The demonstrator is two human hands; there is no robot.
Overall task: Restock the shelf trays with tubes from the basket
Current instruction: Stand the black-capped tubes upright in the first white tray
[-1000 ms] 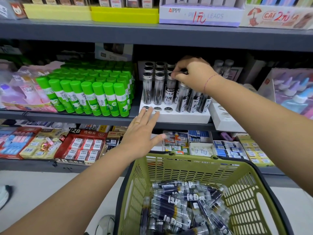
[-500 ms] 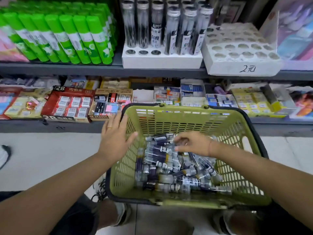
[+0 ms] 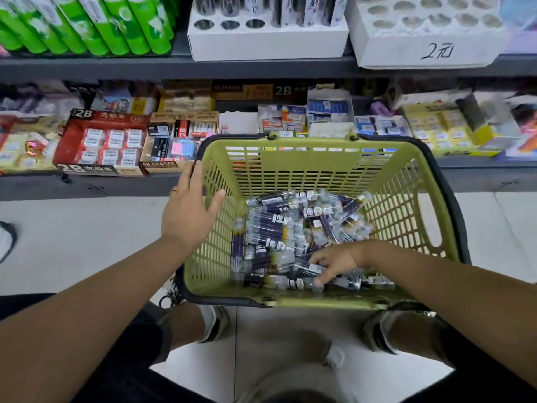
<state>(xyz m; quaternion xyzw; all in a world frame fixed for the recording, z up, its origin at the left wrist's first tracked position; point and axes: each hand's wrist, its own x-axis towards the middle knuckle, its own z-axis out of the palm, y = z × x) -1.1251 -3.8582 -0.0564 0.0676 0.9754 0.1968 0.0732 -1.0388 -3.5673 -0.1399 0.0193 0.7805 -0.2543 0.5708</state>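
A green basket (image 3: 308, 158) sits on the floor below me, holding a heap of several clear tubes (image 3: 290, 225) with dark purple labels. My right hand (image 3: 334, 261) is down among the tubes near the basket's near wall, fingers curled over a tube; whether it grips it is unclear. My left hand (image 3: 189, 210) rests flat and spread on the basket's left rim. On the shelf above, a white tray (image 3: 267, 43) holds upright tubes, with three vacant holes in its front row. Right of it, a second white tray (image 3: 427, 50) marked "2" has only vacant holes.
Green glue sticks (image 3: 96, 21) fill the shelf at upper left. The lower shelf carries eraser boxes (image 3: 101, 144) and small packets (image 3: 328, 117). Pale floor tiles (image 3: 81, 228) lie around the basket. My knees and shoes are under its near edge.
My right hand left the shelf tray, dropped into the basket, then slid toward the near wall. My left hand moved from the shelf edge to the basket's left rim. The view tilted down.
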